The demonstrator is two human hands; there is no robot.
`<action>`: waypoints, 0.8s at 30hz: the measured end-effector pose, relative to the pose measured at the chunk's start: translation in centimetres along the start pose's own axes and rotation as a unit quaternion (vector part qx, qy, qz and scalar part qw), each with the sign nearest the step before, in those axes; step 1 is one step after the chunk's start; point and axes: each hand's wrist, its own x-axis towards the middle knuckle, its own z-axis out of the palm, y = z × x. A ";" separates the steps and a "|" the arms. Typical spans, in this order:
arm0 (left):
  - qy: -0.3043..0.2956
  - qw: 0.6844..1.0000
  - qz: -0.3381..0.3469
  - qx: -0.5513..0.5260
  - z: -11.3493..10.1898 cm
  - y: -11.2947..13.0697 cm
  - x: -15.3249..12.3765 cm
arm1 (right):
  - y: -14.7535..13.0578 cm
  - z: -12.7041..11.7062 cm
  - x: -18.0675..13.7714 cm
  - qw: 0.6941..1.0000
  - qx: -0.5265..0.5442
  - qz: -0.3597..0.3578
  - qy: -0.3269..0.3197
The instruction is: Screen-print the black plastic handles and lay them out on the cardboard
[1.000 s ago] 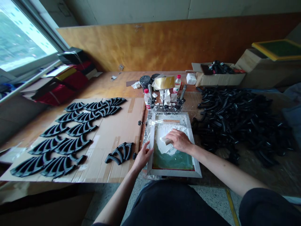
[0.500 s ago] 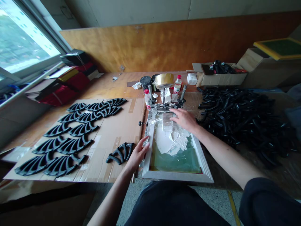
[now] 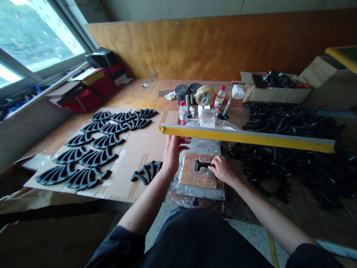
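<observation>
The printing screen frame [image 3: 251,137] is tilted up and shows edge-on as a long yellow bar. My left hand [image 3: 172,152] is under its left end, fingers against the frame, holding it raised. Beneath it lies a wooden jig board [image 3: 192,176] on a plastic-covered metal plate [image 3: 200,193]. A black plastic part [image 3: 201,164] rests on the jig. My right hand [image 3: 222,170] reaches under the frame, its fingers closed on that part.
Rows of black fin-shaped parts [image 3: 92,156] lie on cardboard [image 3: 139,149] at the left, two more [image 3: 146,172] near my left arm. A big heap of black parts [image 3: 292,141] fills the right. Bottles, ink tins [image 3: 182,93] and a tape roll [image 3: 205,96] stand behind the hinge.
The screen was flat, with my right hand dragging white ink across it. Now the frame is swung up by my left hand and my right hand has dropped onto the part beneath.
</observation>
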 end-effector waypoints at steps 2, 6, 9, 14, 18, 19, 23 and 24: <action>-0.010 0.998 -0.065 0.018 -0.3 -2.2 -2.2 | -1.0 0.5 0.1 0.999 -0.042 -0.009 -0.027; -0.086 0.967 -0.229 0.071 -1.1 -6.7 -6.9 | -1.2 0.1 0.3 0.997 -0.064 -0.008 -0.051; -0.116 0.950 -0.272 0.098 -1.6 -8.6 -8.8 | -1.5 -0.2 0.1 0.996 -0.075 0.000 -0.050; -0.165 0.921 -0.335 0.108 -1.2 -9.7 -9.7 | -3.3 -1.2 -0.4 0.996 -0.078 0.045 -0.019; -0.124 0.922 -0.367 0.025 1.0 -10.6 -9.7 | -5.7 -2.4 -1.7 0.999 -0.031 0.021 0.026; -0.098 0.927 -0.362 -0.002 1.5 -11.0 -9.5 | -6.1 -2.6 -2.2 0.999 -0.014 -0.002 0.033; 0.015 0.938 -0.344 0.030 1.5 -12.7 -8.0 | -4.6 -2.9 -3.3 0.992 0.070 -0.103 0.030; 0.030 0.939 -0.335 0.074 1.0 -12.9 -7.5 | -3.0 -3.1 -3.2 0.991 0.091 -0.096 0.032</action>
